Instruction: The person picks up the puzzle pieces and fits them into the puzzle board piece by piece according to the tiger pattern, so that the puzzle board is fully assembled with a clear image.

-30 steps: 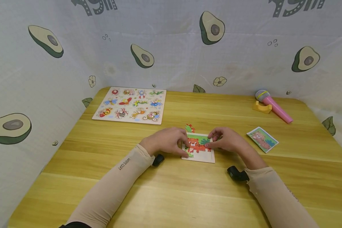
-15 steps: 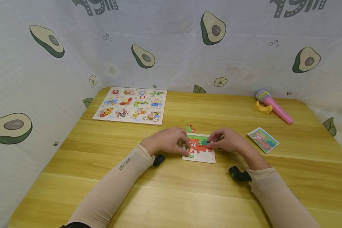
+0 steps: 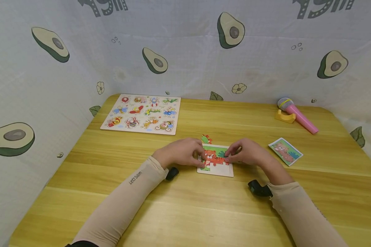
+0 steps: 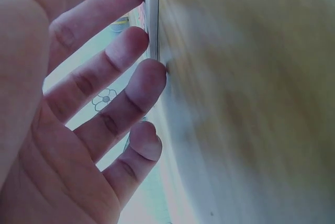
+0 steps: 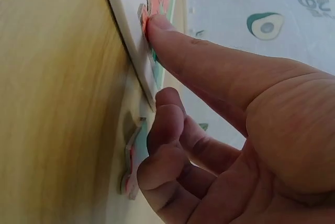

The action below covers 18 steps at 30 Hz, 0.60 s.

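A tray puzzle (image 3: 216,173) with an orange tiger picture lies between both hands, pieces filling its upper part and pale tray showing at lower right. My left hand (image 3: 185,152) rests at its left side, fingers loosely spread; in the left wrist view several fingertips (image 4: 146,77) are at the tray's edge. On the right, my right hand (image 3: 247,151) pinches an orange and green puzzle piece (image 5: 144,22) at the tray's right side, thumb on it and the index finger partly hidden. Above the tray sits a loose green and red puzzle piece (image 3: 205,139).
A pegged insect puzzle board (image 3: 142,113) lies at the back left. At the back right are a pink toy microphone (image 3: 300,118) and a yellow curved block (image 3: 285,116). A tiger picture card (image 3: 285,151) lies right of the right hand. A wavy-edged flat piece (image 5: 131,164) shows in the right wrist view.
The right thumb and fingertips have shifted slightly at the tray's right side. The left hand keeps its place, and the tray and other things stay put.
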Motion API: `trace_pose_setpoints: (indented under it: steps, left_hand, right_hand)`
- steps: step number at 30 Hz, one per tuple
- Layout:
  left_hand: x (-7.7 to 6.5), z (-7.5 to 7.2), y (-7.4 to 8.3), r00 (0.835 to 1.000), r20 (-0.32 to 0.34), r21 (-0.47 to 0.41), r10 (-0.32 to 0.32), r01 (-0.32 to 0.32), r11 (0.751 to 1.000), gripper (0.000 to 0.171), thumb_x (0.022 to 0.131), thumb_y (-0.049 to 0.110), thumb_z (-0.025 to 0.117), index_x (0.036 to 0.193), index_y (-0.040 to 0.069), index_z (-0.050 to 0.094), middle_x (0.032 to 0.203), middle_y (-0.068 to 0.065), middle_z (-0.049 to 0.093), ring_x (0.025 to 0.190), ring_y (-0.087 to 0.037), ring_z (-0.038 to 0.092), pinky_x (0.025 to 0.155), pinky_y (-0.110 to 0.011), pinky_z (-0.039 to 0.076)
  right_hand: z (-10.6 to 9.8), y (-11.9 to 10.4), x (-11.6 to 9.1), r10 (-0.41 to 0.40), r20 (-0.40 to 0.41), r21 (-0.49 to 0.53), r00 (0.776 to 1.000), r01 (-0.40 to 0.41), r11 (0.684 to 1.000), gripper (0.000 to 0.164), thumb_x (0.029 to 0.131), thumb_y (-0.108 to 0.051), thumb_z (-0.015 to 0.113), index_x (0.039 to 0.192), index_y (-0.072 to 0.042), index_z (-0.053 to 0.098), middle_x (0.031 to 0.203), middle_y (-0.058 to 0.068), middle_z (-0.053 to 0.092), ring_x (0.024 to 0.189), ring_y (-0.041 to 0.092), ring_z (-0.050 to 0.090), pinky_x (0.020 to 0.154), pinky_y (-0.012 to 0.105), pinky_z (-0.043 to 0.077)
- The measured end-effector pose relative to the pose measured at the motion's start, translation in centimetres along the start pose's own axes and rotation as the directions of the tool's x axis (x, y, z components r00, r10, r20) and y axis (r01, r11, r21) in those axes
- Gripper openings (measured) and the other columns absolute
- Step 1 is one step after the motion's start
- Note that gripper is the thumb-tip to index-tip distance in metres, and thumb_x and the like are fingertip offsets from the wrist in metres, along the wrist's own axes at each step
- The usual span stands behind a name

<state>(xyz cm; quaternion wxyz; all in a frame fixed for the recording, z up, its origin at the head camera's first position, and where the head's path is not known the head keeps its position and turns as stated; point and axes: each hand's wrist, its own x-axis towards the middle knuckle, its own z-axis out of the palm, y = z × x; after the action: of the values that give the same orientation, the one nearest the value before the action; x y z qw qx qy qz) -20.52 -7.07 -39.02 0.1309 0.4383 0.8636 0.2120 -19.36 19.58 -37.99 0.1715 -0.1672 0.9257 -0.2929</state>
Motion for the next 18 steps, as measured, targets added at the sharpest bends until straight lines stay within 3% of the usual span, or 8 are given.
trace_pose_setpoints:
  steps: [9,18]
  left_hand:
    - [0.0,0.1,0.0,1.000,-0.004,0.006,0.002,-0.002,1.000,0.015,0.088,0.032,0.081,0.098,0.021,0.079,0.097,0.010,0.060,0.083,-0.006,0.057,0.078,-0.020,0.046]
    - [0.1,0.2,-0.1,1.000,-0.009,-0.010,0.001,-0.001,1.000,0.015,0.088,0.031,0.081,0.098,0.020,0.079,0.097,0.009,0.060,0.083,-0.005,0.057,0.078,-0.021,0.047]
  right_hand:
    - [0.9,-0.7,0.1,0.057,-0.092,-0.027,0.994,-0.060,0.998,0.025,0.089,-0.035,0.078,0.083,-0.012,0.074,0.080,0.000,0.063,0.074,0.019,0.051,0.064,0.033,0.041]
    - [1.5,-0.6,0.4,0.079,-0.131,-0.017,0.988,-0.082,0.997,0.026,0.088,-0.028,0.081,0.079,-0.008,0.066,0.073,0.003,0.057,0.069,0.020,0.049,0.062,0.033,0.040]
